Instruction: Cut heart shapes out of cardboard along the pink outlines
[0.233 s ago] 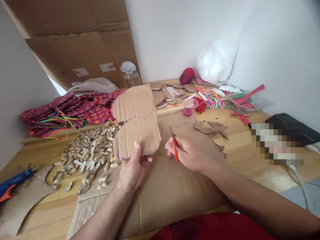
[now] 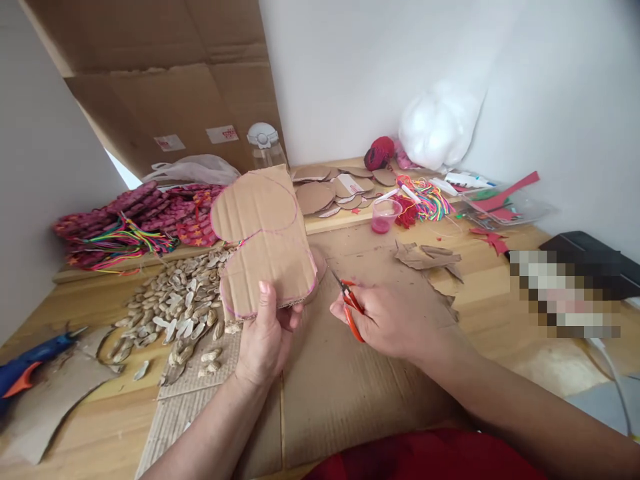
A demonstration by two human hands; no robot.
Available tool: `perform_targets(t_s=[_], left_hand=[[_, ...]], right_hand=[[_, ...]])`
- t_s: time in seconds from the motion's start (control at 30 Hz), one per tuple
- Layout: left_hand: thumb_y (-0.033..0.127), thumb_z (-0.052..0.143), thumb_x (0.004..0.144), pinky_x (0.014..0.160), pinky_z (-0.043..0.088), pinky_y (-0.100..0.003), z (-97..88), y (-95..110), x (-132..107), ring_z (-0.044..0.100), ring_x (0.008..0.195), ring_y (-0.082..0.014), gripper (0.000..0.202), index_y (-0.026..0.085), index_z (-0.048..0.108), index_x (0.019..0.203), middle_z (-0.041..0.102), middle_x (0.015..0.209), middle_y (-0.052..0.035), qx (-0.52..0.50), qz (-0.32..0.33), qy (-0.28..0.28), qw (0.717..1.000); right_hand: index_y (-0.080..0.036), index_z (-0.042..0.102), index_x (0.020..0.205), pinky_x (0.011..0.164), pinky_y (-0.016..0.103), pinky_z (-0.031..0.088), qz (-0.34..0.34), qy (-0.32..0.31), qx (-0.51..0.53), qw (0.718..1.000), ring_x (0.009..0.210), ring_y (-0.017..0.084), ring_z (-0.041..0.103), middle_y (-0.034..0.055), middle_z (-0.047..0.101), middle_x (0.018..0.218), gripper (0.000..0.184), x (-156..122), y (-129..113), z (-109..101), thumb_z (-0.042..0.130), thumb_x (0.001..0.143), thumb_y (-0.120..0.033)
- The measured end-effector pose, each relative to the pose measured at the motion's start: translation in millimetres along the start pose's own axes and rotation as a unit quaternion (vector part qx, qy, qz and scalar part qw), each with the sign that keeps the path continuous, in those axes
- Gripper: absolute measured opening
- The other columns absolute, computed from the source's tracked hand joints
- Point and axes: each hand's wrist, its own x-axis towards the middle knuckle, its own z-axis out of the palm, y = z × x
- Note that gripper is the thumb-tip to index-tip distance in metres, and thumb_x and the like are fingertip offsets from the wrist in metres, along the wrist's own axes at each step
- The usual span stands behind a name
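My left hand (image 2: 267, 337) grips the lower edge of a piece of corrugated cardboard (image 2: 265, 247), thumb on the front face. Two rounded outlines are drawn on it in pink-purple, and the lower edges follow the curve. In my right hand (image 2: 385, 320) is a pair of small scissors (image 2: 351, 303) with orange handles, fingers wrapped round them. Their blades point up and left towards the cardboard's right edge, with a gap between. Beneath both hands lies a large flat cardboard sheet (image 2: 345, 407).
Peanut shells (image 2: 180, 300) are heaped at left, near a blue glue gun (image 2: 35, 363). Behind are pink patterned pieces (image 2: 130, 213), cut cardboard ovals (image 2: 315, 198), a cup of pink liquid (image 2: 385, 217) and coloured cords (image 2: 425, 200). Cardboard scraps (image 2: 427, 257) lie right of centre.
The cardboard has tilted and shifted slightly left. The scissors in my right hand have turned so their blades point more to the left, towards the cardboard, and their handles have spread.
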Motion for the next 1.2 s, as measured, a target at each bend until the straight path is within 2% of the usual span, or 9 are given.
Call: perform_targets(t_s=[0.1, 0.23, 0.4, 0.53, 0.67, 0.8, 0.9, 1.07, 1.2], left_hand=[[0.044, 0.082, 0.076, 0.04, 0.036, -0.018, 1.0, 0.6, -1.8, 0.053, 0.05, -0.0069, 0.036, 0.017, 0.062, 0.09, 0.06, 0.071, 0.0042, 0.002, 0.0, 0.013, 1.0], [0.039, 0.085, 0.073, 0.042, 0.039, -0.017, 2.9, 2.5, -2.9, 0.055, 0.052, -0.0069, 0.036, 0.017, 0.063, 0.091, 0.061, 0.073, 0.0038, 0.004, 0.001, 0.009, 1.0], [0.039, 0.083, 0.075, 0.049, 0.048, -0.019, 2.5, 2.9, -2.6, 0.06, 0.056, -0.0092, 0.032, 0.016, 0.067, 0.091, 0.064, 0.073, 0.0013, -0.003, -0.007, -0.008, 1.0], [0.039, 0.08, 0.079, 0.054, 0.052, -0.022, 3.8, -7.4, -14.2, 0.062, 0.06, -0.011, 0.032, 0.016, 0.07, 0.098, 0.068, 0.08, -0.0019, -0.003, -0.05, -0.032, 0.998], [0.036, 0.079, 0.081, 0.056, 0.054, -0.025, 4.5, -13.6, -27.2, 0.064, 0.065, -0.014, 0.028, 0.016, 0.072, 0.098, 0.071, 0.085, -0.0053, 0.02, -0.106, -0.08, 0.991], [0.047, 0.073, 0.083, 0.059, 0.057, -0.03, -3.2, 5.3, -12.0, 0.068, 0.076, -0.0202, 0.036, 0.021, 0.073, 0.109, 0.074, 0.096, -0.0072, -0.014, -0.069, -0.122, 0.99], [0.063, 0.065, 0.082, 0.07, 0.061, -0.032, -14.1, 22.7, 10.1, 0.069, 0.103, -0.028, 0.053, 0.019, 0.074, 0.11, 0.073, 0.117, -0.0125, 0.021, -0.051, -0.103, 0.993], [0.035, 0.091, 0.063, 0.072, 0.062, -0.038, -26.8, 22.1, 20.2, 0.074, 0.091, -0.0326, 0.053, 0.014, 0.075, 0.108, 0.078, 0.1, -0.0154, 0.18, -0.123, -0.089, 0.972], [0.033, 0.091, 0.063, 0.08, 0.062, -0.04, -22.7, 18.5, 16.3, 0.075, 0.093, -0.0311, 0.056, 0.014, 0.074, 0.113, 0.078, 0.102, -0.0131, 0.151, -0.071, -0.034, 0.985]], right_hand=[[-0.02, 0.046, 0.06, 0.055, 0.03, 0.018, -0.026, -0.042, -0.128, 0.991, 0.05, 0.011, 0.033, -0.0026, 0.046, 0.054, 0.047, 2.8, 5.8, 6.3, 0.055, 0.097, -0.048], [-0.019, 0.048, 0.061, 0.054, 0.03, 0.017, -0.034, -0.025, -0.161, 0.986, 0.048, 0.01, 0.034, -0.0027, 0.049, 0.053, 0.044, 5.6, 14.8, 12.0, 0.06, 0.093, -0.047], [-0.019, 0.062, 0.078, 0.055, 0.026, 0.033, -0.013, 0.037, 0.062, 0.997, 0.058, 0.012, 0.049, -0.0002, 0.06, 0.068, 0.032, 7.4, 22.5, 20.3, 0.058, 0.095, -0.046], [-0.018, 0.062, 0.084, 0.063, 0.027, 0.042, -0.012, 0.042, 0.216, 0.975, 0.066, 0.013, 0.052, -0.0001, 0.059, 0.073, 0.028, 11.9, 26.3, 31.4, 0.059, 0.094, -0.044], [-0.02, 0.056, 0.076, 0.063, 0.026, 0.04, 0.006, 0.072, 0.31, 0.948, 0.063, 0.012, 0.048, -0.0036, 0.052, 0.068, 0.028, 17.0, 24.2, 32.5, 0.072, 0.084, -0.042], [-0.021, 0.053, 0.072, 0.061, 0.027, 0.039, 0.034, 0.11, 0.31, 0.944, 0.061, 0.013, 0.043, -0.0036, 0.048, 0.067, 0.034, 22.7, 24.5, 18.1, 0.071, 0.082, -0.049], [-0.023, 0.051, 0.072, 0.06, 0.027, 0.037, 0.042, 0.08, 0.29, 0.953, 0.06, 0.013, 0.04, -0.004, 0.045, 0.065, 0.035, 24.6, 26.4, 8.1, 0.067, 0.084, -0.051], [-0.021, 0.052, 0.072, 0.058, 0.026, 0.034, 0.033, -0.008, 0.27, 0.962, 0.06, 0.012, 0.039, -0.0045, 0.044, 0.065, 0.031, 22.5, 21.8, 8.0, 0.069, 0.083, -0.043], [-0.021, 0.057, 0.078, 0.059, 0.025, 0.036, 0.04, 0.038, 0.249, 0.967, 0.063, 0.013, 0.048, -0.0027, 0.055, 0.07, 0.014, 20.4, 11.0, 4.8, 0.066, 0.084, -0.03]])
